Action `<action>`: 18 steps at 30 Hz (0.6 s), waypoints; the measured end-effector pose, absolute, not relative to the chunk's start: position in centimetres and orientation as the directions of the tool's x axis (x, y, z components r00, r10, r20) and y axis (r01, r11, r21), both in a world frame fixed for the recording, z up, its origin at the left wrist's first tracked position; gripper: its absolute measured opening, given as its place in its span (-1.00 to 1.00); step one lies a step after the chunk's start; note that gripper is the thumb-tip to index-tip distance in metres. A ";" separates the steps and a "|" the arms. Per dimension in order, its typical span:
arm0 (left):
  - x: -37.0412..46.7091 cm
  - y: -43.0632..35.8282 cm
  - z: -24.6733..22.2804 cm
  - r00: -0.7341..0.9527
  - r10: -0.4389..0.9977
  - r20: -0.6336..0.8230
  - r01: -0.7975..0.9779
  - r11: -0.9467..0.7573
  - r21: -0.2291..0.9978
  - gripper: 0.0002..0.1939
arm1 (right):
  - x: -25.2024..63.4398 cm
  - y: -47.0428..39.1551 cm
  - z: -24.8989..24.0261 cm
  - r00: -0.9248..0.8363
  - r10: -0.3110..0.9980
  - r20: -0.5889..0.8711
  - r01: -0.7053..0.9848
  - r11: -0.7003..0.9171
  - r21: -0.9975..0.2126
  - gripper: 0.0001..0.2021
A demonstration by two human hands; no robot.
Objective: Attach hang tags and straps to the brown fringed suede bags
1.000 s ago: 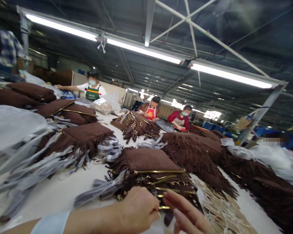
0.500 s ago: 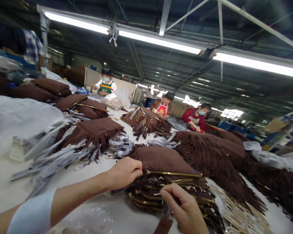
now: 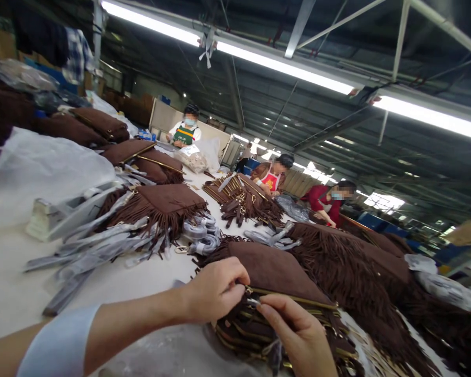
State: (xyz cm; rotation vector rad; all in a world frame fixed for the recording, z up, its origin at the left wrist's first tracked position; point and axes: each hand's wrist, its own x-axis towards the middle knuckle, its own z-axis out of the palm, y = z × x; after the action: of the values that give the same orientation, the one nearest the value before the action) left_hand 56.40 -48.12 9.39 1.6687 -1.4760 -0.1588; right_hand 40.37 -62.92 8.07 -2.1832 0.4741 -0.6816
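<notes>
A stack of dark brown fringed bags with gold zippers lies in front of me, the top bag (image 3: 278, 267) flat on it. At that bag's near left corner, my left hand (image 3: 220, 288) pinches the small gold hardware by the zipper end. Just right of it, my right hand (image 3: 294, 327) has thumb and index finger closed on a thin white string (image 3: 253, 302). Below the right hand hangs a dark tag (image 3: 275, 353), partly hidden by the fingers. The two hands are close together but apart.
More brown bags (image 3: 168, 201) and plastic-wrapped straps (image 3: 76, 267) lie left. A grey-white holder (image 3: 47, 217) stands beside clear plastic (image 3: 43, 178). Fringed bags (image 3: 345, 262) fill the right, near strung tags (image 3: 380, 348). Three people work across the table.
My right hand has come up to the zipper end with the string, beside my left hand. The left hand has moved slightly right and down. The view has shifted.
</notes>
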 end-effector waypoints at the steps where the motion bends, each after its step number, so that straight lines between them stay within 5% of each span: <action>1: 56.1 -48.1 9.6 0.289 -0.877 0.383 -0.697 0.081 0.713 -0.83 | 40.5 -62.8 8.2 0.797 -0.507 0.328 -0.101 -0.648 -0.755 -0.72; 5: 55.9 -49.1 9.7 0.272 -0.927 0.259 -0.526 0.082 0.847 -0.62 | 41.0 -62.3 8.6 0.822 -0.419 0.386 -0.057 -0.734 -0.676 -0.78; 10: 57.6 -49.7 10.6 0.319 -0.927 0.198 -0.334 0.085 0.939 -0.73 | 41.4 -62.0 9.6 0.750 -0.473 0.462 -0.089 -0.765 -0.638 -0.76; 18: 57.8 -49.6 12.1 0.259 -0.933 0.251 -0.473 0.104 0.875 -0.55 | 42.5 -61.6 12.0 0.767 -0.367 0.527 -0.020 -0.834 -0.551 -0.81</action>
State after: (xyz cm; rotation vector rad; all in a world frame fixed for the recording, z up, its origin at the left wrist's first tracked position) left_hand 57.79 -49.57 12.09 1.5228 -1.3647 -0.5740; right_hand 42.51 -61.60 11.97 -2.4319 0.2899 -0.8748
